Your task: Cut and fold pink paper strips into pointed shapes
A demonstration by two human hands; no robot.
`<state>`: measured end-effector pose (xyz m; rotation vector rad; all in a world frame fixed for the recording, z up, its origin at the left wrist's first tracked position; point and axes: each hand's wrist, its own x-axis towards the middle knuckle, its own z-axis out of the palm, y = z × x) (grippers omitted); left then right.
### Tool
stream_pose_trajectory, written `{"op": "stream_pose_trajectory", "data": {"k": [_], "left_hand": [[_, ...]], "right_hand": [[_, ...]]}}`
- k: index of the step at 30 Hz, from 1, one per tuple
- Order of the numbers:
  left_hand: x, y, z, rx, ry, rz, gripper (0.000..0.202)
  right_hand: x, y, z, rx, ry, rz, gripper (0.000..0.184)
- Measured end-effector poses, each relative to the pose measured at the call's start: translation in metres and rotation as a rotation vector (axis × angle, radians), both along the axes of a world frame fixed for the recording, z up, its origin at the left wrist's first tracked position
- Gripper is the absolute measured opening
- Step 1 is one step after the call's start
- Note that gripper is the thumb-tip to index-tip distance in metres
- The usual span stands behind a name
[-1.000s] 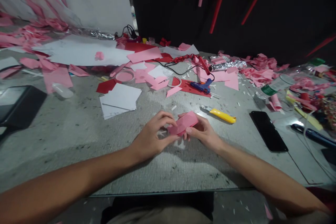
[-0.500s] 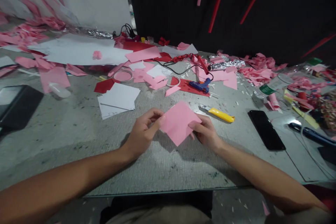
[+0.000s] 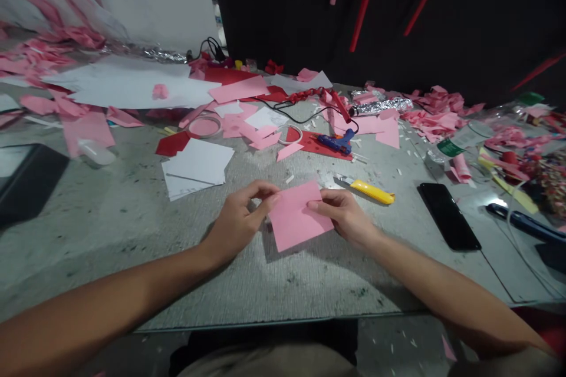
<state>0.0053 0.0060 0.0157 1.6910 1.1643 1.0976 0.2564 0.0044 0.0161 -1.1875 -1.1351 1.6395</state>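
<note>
A square of pink paper is held just above the grey table, between both hands. My left hand pinches its left corner with thumb and forefinger. On the other side my right hand grips the right edge, thumb on top and the other fingers partly hidden underneath. A yellow utility knife lies behind my right hand, blade pointing left. Behind my left hand rests a small stack of white paper cards.
A blue glue gun lies on red paper beyond the knife. To the right are a black phone and a plastic bottle. Pink paper scraps litter the back. A dark box-like object sits at left.
The pink paper has turned in my hands, from a diamond position to a nearly square-on one. My right hand has shifted slightly left and kept its grip.
</note>
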Motion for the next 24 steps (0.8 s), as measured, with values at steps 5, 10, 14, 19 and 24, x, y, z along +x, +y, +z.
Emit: {"op": "stream_pose_trajectory", "data": {"k": [5, 10, 14, 19, 24], "left_hand": [[0.002, 0.003, -0.003, -0.051, -0.121, -0.019, 0.028], [0.002, 0.0, -0.004, -0.092, -0.135, -0.018, 0.032], [0.003, 0.002, -0.007, -0.111, -0.11, -0.011, 0.035], [0.002, 0.001, -0.002, 0.089, -0.02, 0.03, 0.033], [-0.004, -0.008, 0.011, 0.527, 0.189, 0.096, 0.017]], "right_hand": [[0.0, 0.001, -0.003, 0.022, 0.002, -0.055, 0.029], [0.0, -0.001, 0.0, 0.108, -0.061, 0.046, 0.028], [0.001, -0.001, 0.005, 0.168, -0.163, 0.115, 0.031], [0.0, 0.0, 0.005, 0.209, -0.274, 0.079, 0.035], [0.001, -0.004, 0.005, 0.269, -0.422, 0.145, 0.038]]}}
